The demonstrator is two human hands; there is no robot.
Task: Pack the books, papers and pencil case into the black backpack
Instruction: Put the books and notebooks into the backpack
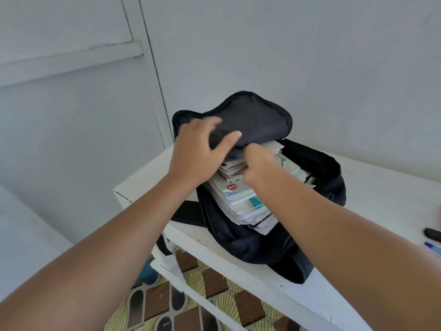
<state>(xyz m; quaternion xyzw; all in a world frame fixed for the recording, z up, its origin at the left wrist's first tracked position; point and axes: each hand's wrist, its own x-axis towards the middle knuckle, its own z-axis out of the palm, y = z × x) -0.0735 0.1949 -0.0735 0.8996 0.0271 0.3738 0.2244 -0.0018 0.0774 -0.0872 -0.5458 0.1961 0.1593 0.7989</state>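
Note:
The black backpack [274, 244] lies on a white table [381, 187] with its main compartment unzipped. A thick stack of books and papers [241, 201] sits inside the opening, spines and page edges showing. My left hand [198, 151] grips the raised black flap [257, 118] at its near edge, thumb on top. My right hand [257, 163] is curled just under the flap's edge, on top of the stack; what its fingers pinch is hidden. No pencil case is visible.
A black marker [432, 234] and a blue pen [433, 247] lie at the table's right edge. The table stands against a pale wall with a door on the left. A patterned floor [191, 295] shows below the table frame.

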